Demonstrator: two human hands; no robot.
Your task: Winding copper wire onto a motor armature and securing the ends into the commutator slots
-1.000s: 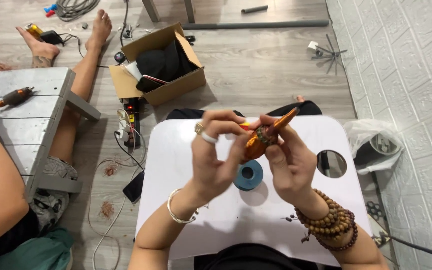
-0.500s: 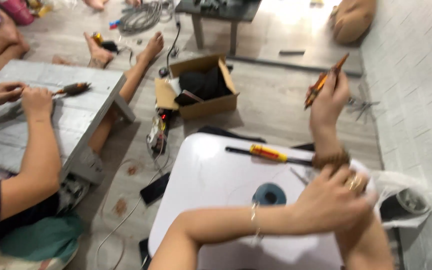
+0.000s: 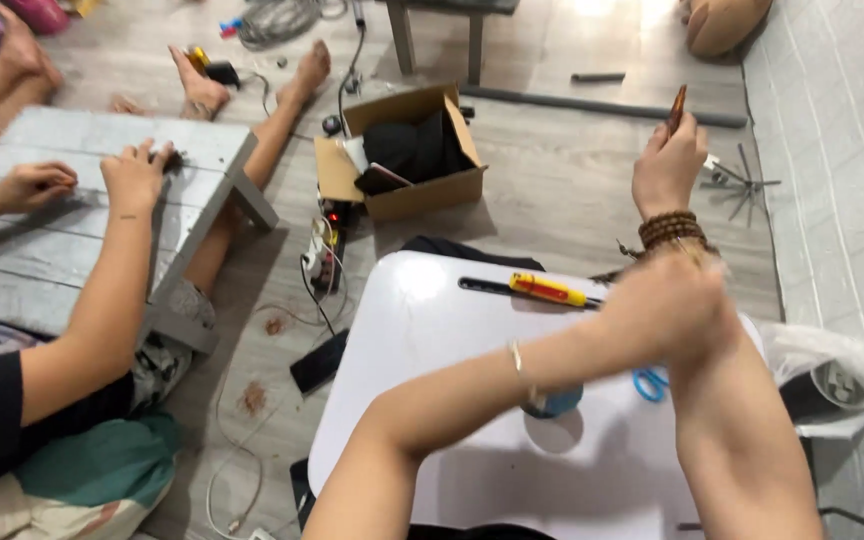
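Observation:
My right hand (image 3: 668, 168) is raised above the white table (image 3: 422, 330) and grips a small orange-brown tool (image 3: 675, 108) that points up. Wooden bead bracelets (image 3: 668, 229) circle that wrist. My left hand (image 3: 674, 308) reaches across and rests on my right forearm just below the beads, blurred by motion; what it holds cannot be told. A yellow-and-red handled tool with a black blade (image 3: 537, 290) lies on the table. A blue tape roll (image 3: 556, 402) peeks out under my left arm, and blue scissor handles (image 3: 650, 384) lie beside it.
A person sits at left, hands (image 3: 132, 175) on a grey wooden bench (image 3: 47, 250). A cardboard box (image 3: 414, 150) of dark items, a power strip (image 3: 324, 248), cables and a phone (image 3: 318, 360) lie on the floor. A bagged bin (image 3: 832, 385) stands at right by the wall.
My right hand has stayed raised with the tool. My left hand moved up my right arm from the elbow to just below the wrist. The view shifted slightly right.

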